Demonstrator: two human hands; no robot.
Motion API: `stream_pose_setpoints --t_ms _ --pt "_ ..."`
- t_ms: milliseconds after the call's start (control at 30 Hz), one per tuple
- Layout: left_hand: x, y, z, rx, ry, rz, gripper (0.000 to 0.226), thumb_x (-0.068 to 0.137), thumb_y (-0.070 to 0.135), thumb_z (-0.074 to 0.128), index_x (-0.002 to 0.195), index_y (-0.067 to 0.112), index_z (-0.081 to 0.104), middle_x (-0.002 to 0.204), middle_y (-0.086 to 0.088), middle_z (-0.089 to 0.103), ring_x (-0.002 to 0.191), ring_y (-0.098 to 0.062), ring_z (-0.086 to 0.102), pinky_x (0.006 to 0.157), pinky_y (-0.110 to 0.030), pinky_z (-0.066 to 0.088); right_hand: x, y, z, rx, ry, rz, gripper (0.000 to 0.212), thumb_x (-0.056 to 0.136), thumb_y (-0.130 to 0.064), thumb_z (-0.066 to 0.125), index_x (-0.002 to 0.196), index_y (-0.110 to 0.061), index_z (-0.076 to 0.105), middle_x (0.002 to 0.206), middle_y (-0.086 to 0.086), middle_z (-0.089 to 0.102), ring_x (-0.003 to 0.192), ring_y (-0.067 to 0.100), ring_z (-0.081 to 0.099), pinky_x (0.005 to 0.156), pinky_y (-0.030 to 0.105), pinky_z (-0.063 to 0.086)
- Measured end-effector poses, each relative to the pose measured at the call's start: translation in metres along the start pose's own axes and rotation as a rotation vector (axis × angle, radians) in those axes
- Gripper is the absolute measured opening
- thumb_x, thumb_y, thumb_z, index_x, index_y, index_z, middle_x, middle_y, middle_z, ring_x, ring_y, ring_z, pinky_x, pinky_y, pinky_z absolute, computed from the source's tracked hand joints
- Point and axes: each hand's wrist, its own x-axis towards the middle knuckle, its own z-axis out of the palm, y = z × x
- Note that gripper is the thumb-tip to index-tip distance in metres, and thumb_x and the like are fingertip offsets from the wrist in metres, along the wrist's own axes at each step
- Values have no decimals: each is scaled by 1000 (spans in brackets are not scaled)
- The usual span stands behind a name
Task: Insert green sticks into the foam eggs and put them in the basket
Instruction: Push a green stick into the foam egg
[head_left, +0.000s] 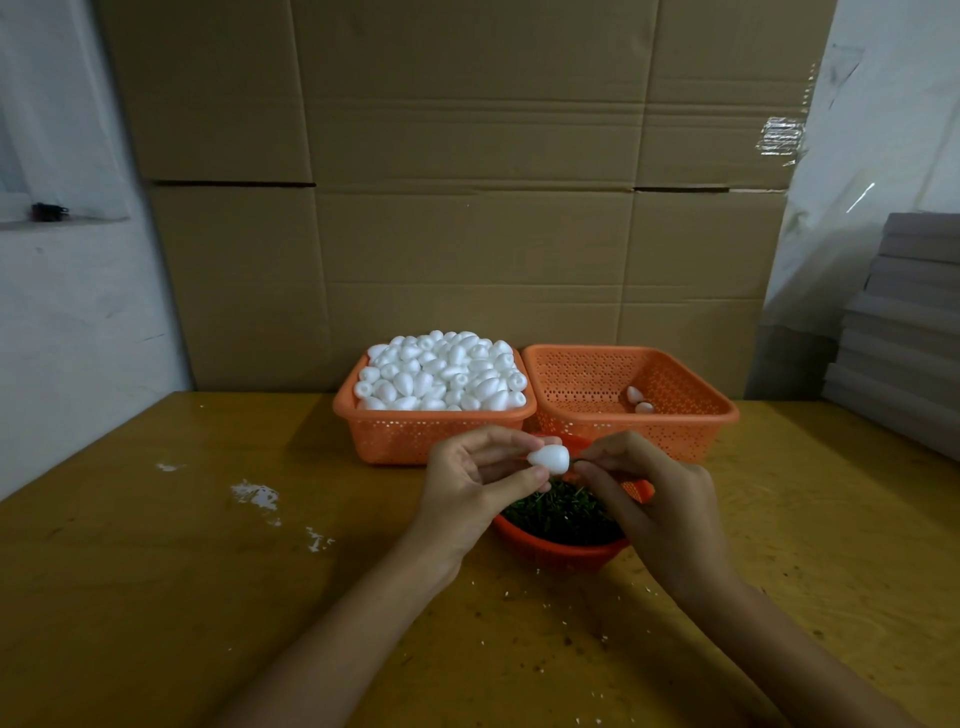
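Note:
My left hand (475, 480) pinches a white foam egg (549, 458) between thumb and fingers, above a round red bowl (561, 548) full of green sticks (561, 506). My right hand (641, 491) pinches a thin green stick (575, 460) whose tip meets the egg's right end. Behind stand two orange baskets: the left basket (415, 431) is heaped with plain foam eggs (441, 371), the right basket (691, 415) holds two eggs (638, 400) at its bottom.
The yellow wooden table (182, 571) carries white foam crumbs (257, 493) at the left and small specks near the front. Large cardboard boxes (467, 208) form a wall behind the baskets. Stacked grey sheets (904, 332) stand at the right edge.

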Motion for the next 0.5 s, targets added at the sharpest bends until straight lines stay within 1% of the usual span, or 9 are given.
stream_pose_setpoints --t_ms 267,367,433,500 --pt "-1 1 1 -4 -2 -2 21 85 -9 80 101 2 74 114 -16 78 105 -34 77 83 -35 64 0 0 -1 -19 -19 -6 23 92 -34 70 101 -13 73 95 -16 76 92 -6 72 74 22 59" --pt "-1 1 0 6 9 -5 21 85 -7 80 100 6 77 114 -15 79 101 -35 77 84 -35 64 0 1 -1 -19 -31 -2 21 92 -33 70 102 -14 73 95 -17 76 92 -5 72 74 25 61" --pt "0 2 0 15 16 -5 23 85 -6 81 103 8 77 113 -14 79 100 -35 77 84 -35 64 0 1 0 -27 -45 2 21 92 -33 70 102 -15 73 96 -17 76 93 -5 72 74 29 61" --pt "0 4 1 15 25 -8 29 85 -3 81 111 7 74 112 -15 79 99 -34 78 84 -35 64 -1 1 1 -28 -53 5 20 92 -31 71 102 -14 72 96 -16 76 93 -5 72 74 32 62"
